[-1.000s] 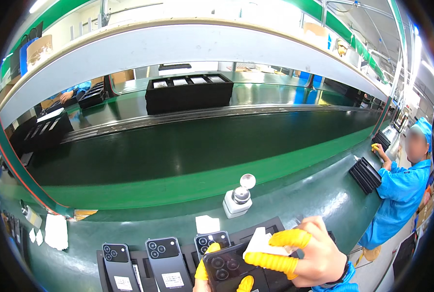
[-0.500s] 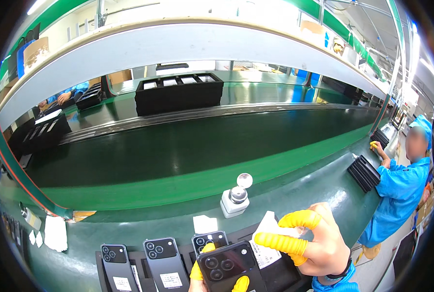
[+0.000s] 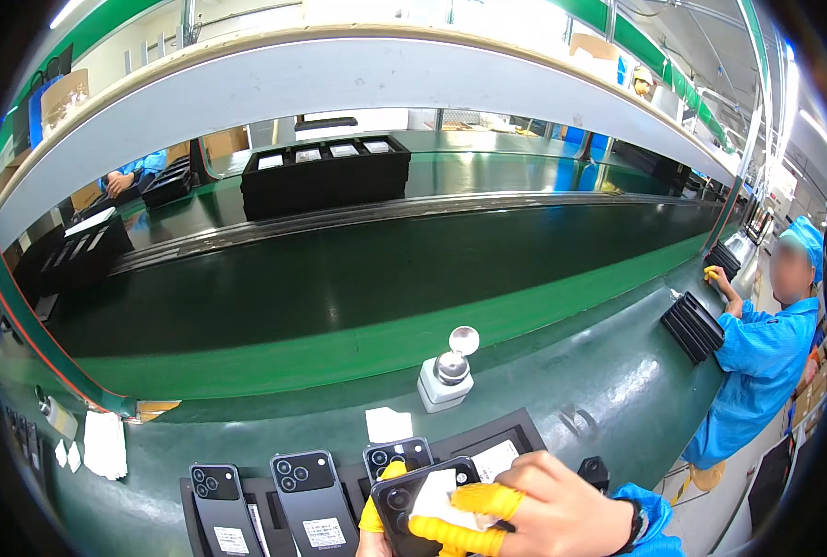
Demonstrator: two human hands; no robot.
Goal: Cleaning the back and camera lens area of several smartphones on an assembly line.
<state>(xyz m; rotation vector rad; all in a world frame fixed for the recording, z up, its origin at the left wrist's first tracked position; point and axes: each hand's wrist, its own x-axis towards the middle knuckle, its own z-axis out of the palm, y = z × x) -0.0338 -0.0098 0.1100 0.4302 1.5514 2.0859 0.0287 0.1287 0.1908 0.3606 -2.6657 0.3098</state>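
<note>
My left hand (image 3: 374, 522), in yellow finger cots, grips a dark smartphone (image 3: 399, 499) with its camera side up, near the lower edge of the view. Across the phone's back, beside the lenses, my right hand (image 3: 548, 512) presses a folded white wipe (image 3: 438, 499) between yellow-covered fingers. Under both hands lies a black compartment tray (image 3: 511, 429). In it rest a grey phone (image 3: 219, 501) at the left, another grey phone (image 3: 310, 501) next to it, and a third phone (image 3: 412, 453) partly hidden behind the held one. A white label (image 3: 495, 460) shows in the tray by my right hand.
Beyond the tray stands a white pump bottle (image 3: 446, 379) with a raised metal lid. A white paper (image 3: 389, 425) and a white cloth (image 3: 105, 446) lie on the bench. Black trays (image 3: 325, 181) sit across the dark conveyor (image 3: 339, 278). A co-worker in blue (image 3: 762, 362) is at right.
My right hand has moved left and down, bringing the wipe from beside the phone onto its back. The tray's right end is now uncovered. The stacked trays on the far side have shifted slightly left.
</note>
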